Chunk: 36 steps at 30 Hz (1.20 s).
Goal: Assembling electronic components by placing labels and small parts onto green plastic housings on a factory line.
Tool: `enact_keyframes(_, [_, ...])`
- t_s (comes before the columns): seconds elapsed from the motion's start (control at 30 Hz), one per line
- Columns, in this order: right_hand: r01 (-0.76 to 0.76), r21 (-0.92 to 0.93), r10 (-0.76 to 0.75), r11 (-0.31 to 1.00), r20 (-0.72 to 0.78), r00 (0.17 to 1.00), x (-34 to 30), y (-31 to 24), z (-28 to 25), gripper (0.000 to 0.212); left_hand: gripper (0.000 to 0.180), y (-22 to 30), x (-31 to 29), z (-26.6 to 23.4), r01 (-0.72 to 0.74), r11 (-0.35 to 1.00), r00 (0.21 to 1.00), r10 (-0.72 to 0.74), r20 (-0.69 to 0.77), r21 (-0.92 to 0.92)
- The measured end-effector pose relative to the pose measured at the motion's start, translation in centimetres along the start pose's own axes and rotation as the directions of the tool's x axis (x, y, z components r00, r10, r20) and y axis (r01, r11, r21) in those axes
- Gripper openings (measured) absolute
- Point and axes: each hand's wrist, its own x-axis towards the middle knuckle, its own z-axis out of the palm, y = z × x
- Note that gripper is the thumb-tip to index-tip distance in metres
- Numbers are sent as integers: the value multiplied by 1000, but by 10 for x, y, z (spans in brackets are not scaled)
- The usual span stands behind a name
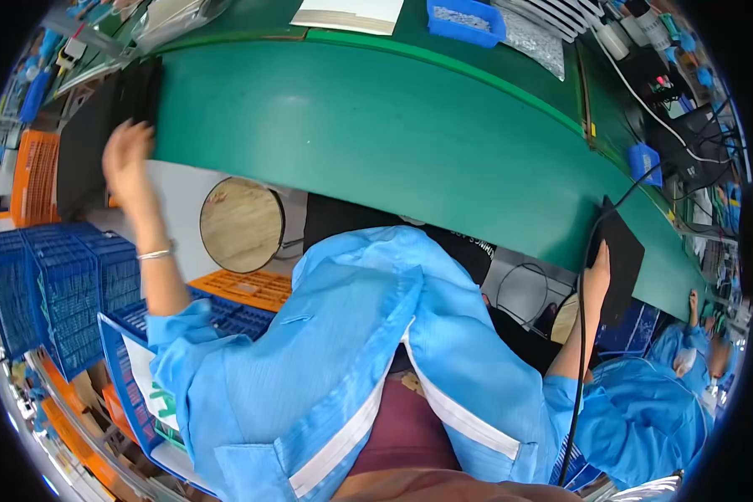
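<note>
The green table (351, 134) is the reference for all positions. The right-hand black board (619, 272) lies toward the table's right end, across its near edge, immediately beside the right hand (596, 272). The fingers of this hand meet the board's side nearest the table's middle; whether they grasp it or merely rest against it cannot be told. At the table's left end is the left-hand black board (88, 159), with the left hand (128, 163) in front of it. This hand is released, its fingers apart and loosely bent; contact with the board cannot be judged.

Motion blur softens the left hand's fingers, and the hand covers part of the board behind it. A black cable (581, 360) passes over the right forearm and the border of the right hand, while the underside of the right-hand board is hidden. The blue tray (473, 37) beyond the table's far edge holds small pieces too fine to distinguish. A co-worker (644, 418) beyond the table's right end is partly cut off by the lens rim.

The right-hand board's long axis runs crosswise to the table, one narrow end pointing toward the far edge and the other projecting past the near edge.
</note>
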Motion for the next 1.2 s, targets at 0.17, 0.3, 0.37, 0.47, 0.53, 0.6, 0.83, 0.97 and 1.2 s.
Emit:
enact_keyframes(0.17, [212,483,-195,850,-86,977,19,-233,68,55,40,56,-45,138,365,927,601,-164,782,-87])
enact_keyframes(0.3, [289,769,-374,570,-70,925,30,-263,79,49,61,49,-113,222,552,826,437,-406,803,117])
enact_keyframes(0.37, [379,564,-285,734,-251,925,42,-238,96,43,65,54,-110,228,484,867,494,-384,780,120])
enact_keyframes(0.47, [109,410,-32,906,-189,981,50,-189,147,45,57,37,-109,217,-293,950,703,139,697,105])
enact_keyframes(0.53, [178,362,-131,915,-149,980,39,-180,177,48,44,42,-101,205,-588,808,463,287,839,48])
enact_keyframes(0.6, [355,164,-294,920,-309,905,35,-204,189,46,32,11,-97,195,-749,659,378,340,861,68])
enact_keyframes(0.83, [616,230,-569,754,-239,787,98,-308,210,52,23,60,-85,82,-683,656,698,456,552,321])
enact_keyframes(0.97, [715,200,-687,670,-198,699,126,-352,208,56,29,112,-132,-68,-471,597,881,350,318,649])
enact_keyframes(1.2, [686,488,-693,540,-205,692,123,-354,168,48,30,121,-298,-339,652,222,726,92,-682,725])
